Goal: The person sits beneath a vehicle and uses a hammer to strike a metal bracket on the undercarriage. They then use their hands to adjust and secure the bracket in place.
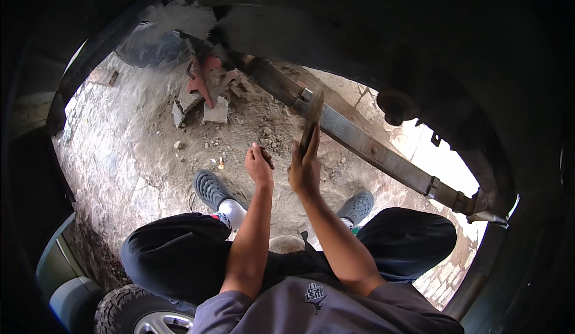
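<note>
Above the ground between my knees, my left hand (259, 165) is raised with its fingers curled in. Whatever it may hold is hidden, though a dark patch shows by its fingers. My right hand (304, 169) is beside it, grasping the lower end of a long, dark brown bar-like thing (314, 115). This bar points up and away, crossing in front of a grey leaf spring (365, 145); whether the two touch I cannot tell. The leaf spring slants from the far middle down to the right, with a metal clip around it near the bar.
A dark vehicle underside surrounds me. Beyond my hands, a red metal stand (205, 81) rises among broken concrete blocks (215, 111). Loose stones lie on the dirt floor (138, 136). A wheel with a tyre (117, 313) lies at the lower left, near a pale body panel (75, 298).
</note>
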Demonstrator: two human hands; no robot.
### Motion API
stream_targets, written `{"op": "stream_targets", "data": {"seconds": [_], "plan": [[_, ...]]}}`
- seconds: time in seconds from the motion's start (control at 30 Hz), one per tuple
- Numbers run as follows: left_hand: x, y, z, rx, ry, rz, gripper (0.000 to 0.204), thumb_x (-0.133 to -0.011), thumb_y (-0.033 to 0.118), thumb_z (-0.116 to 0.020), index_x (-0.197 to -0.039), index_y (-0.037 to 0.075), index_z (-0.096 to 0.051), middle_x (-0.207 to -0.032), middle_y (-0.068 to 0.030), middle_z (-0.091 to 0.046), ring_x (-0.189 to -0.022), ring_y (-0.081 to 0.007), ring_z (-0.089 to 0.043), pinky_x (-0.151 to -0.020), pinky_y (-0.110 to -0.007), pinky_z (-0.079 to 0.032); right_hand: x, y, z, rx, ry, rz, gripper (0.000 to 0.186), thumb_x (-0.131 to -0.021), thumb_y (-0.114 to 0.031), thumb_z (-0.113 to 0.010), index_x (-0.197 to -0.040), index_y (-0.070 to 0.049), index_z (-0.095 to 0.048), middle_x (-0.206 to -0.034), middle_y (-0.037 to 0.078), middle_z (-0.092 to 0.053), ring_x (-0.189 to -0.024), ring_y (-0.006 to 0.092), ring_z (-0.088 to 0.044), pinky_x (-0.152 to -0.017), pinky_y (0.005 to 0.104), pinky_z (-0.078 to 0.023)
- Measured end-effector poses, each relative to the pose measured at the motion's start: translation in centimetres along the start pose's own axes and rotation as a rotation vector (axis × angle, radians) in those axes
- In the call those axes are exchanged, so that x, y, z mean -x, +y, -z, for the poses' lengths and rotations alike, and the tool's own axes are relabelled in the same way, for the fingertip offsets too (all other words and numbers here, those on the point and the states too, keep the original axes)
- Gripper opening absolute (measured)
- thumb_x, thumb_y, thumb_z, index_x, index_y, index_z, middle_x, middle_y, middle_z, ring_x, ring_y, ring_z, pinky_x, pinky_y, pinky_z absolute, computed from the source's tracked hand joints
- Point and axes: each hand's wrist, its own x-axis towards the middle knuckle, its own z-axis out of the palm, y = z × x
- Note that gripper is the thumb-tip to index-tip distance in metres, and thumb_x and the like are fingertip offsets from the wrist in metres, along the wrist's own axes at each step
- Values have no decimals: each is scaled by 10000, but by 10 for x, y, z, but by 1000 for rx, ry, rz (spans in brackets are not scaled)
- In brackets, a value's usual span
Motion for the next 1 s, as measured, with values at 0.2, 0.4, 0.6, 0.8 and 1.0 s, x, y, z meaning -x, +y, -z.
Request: {"op": "stream_targets", "data": {"seconds": [0.2,0.4,0.6,0.8,1.0], "plan": [[-1,-5,10,-62,33,11,378,-1117,388,-558,-908,77,-607,-646,-13,-558,-454,-83,-461,-386,-265,-368,-33,-16,0,24,-41,-103,828,-1061,-169,-556,-1699,-164,-29,-1281,341,-676,-1004,552,-694,-809,591,-571],[-1,-3,12,-69,8,-5,393,-1109,418,-565,-927,75,-625,-654,-13,-561,-464,-101,-485,-398,-278,-386,-69,-2,23,101,-79,20,809,-1062,-174,-564,-1701,-204,-67,-1239,348,-684,-985,529,-705,-807,587,-567],[-6,-5,24,-101,44,-6,387,-1117,395,-548,-940,61,-629,-644,-16,-551,-460,-106,-482,-395,-282,-383,-25,11,68,241,-182,300,835,-1029,-75,-607,-1705,-217,-138,-1229,325,-695,-1034,517,-701,-844,587,-563],[-2,-5,25,-112,35,-3,387,-1118,384,-546,-943,48,-625,-648,-25,-548,-468,-108,-485,-402,-285,-384,-41,19,109,321,-332,336,790,-1021,-94,-632,-1687,-283,-252,-1021,275,-710,-916,476,-718,-797,569,-566],[0,-4,13,-43,27,5,385,-1115,369,-565,-912,46,-617,-634,-16,-557,-464,-81,-483,-388,-263,-371,-82,25,121,378,-454,522,789,-1025,-121,-638,-1685,-301,-246,-959,283,-707,-883,482,-713,-762,568,-562]]}}
